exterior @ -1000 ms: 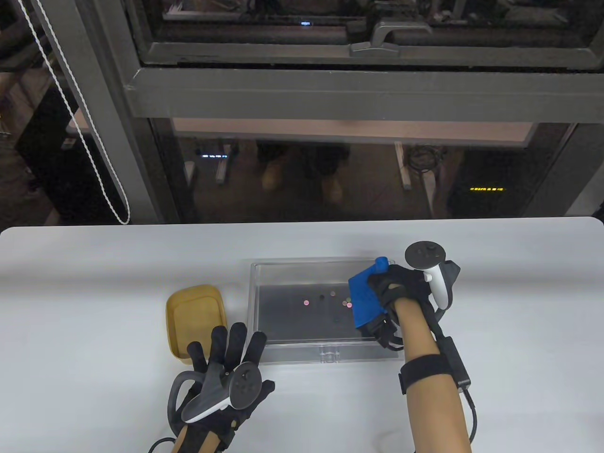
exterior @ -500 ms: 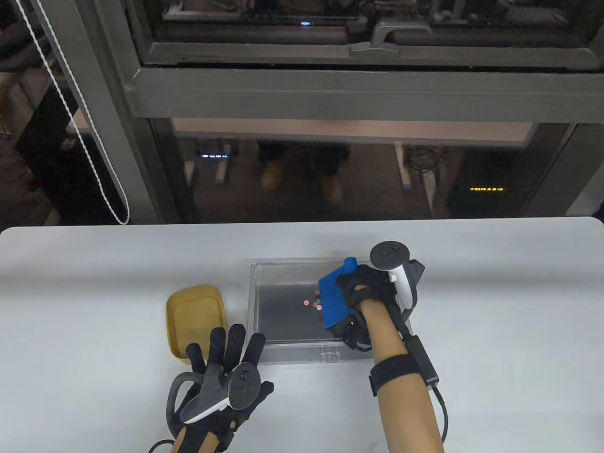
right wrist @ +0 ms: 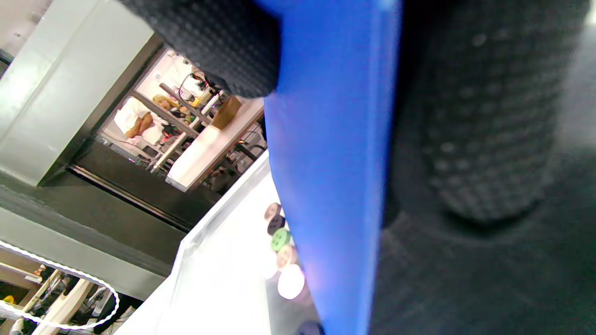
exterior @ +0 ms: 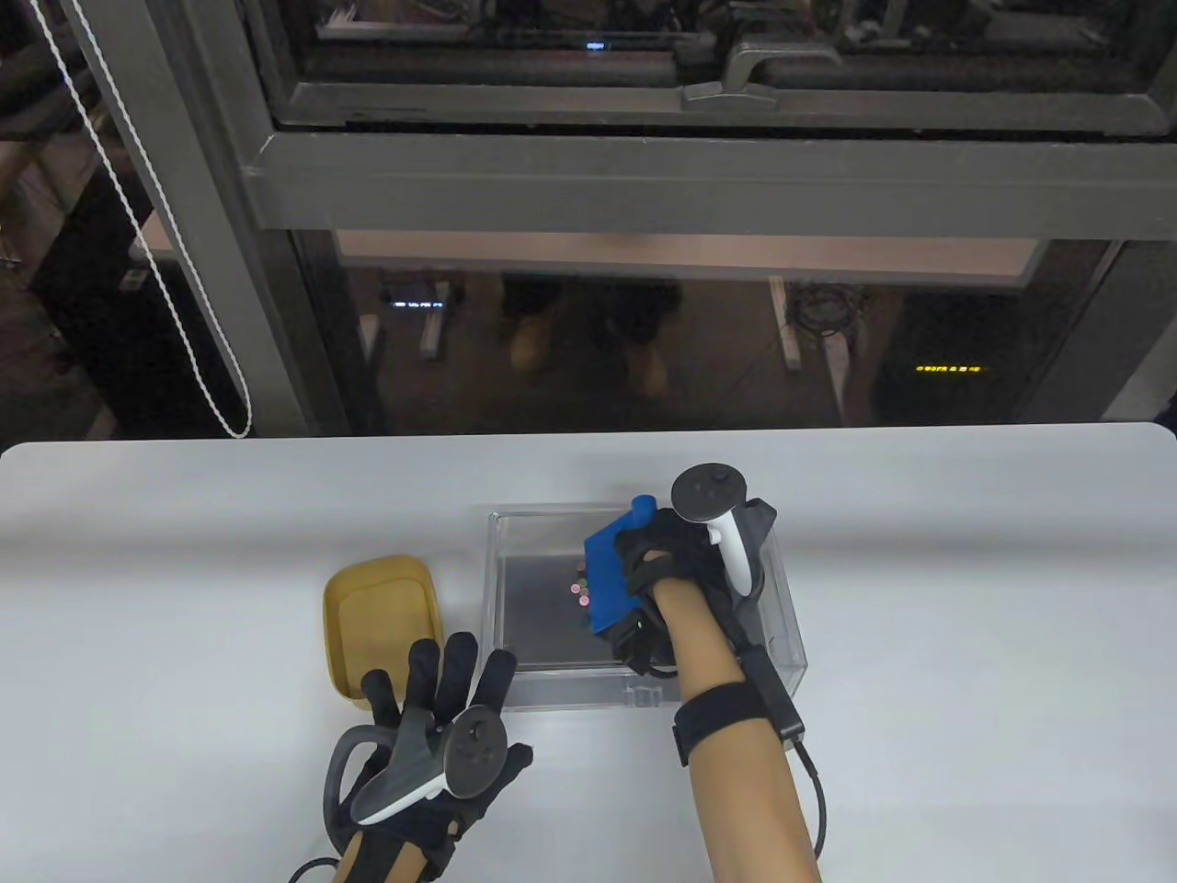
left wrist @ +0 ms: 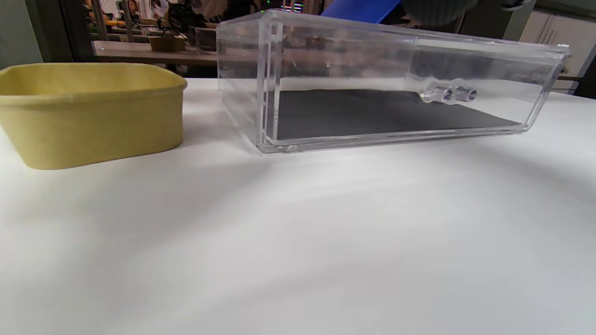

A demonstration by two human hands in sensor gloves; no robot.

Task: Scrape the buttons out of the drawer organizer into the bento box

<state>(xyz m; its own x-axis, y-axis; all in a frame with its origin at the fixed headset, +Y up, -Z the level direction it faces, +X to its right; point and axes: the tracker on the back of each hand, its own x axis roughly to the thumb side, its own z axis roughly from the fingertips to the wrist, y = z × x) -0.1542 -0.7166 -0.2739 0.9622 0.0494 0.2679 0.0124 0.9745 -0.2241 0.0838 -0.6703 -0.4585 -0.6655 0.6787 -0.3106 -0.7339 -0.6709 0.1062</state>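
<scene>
Here, right hand (exterior: 676, 561) gripping blue scraper (exterior: 609, 575) inside organizer (exterior: 501, 589), left hand (exterior: 432, 736) flat, fingers spread

The table view looks down from above at the white table (exterior: 184, 570), facing a window. The left wrist view sits low, near the tabletop, looking sideways at the clear organizer (left wrist: 396, 83). The right wrist view, tilted, presses close against the blue scraper (right wrist: 330, 163). All three views share the organizer.
</scene>
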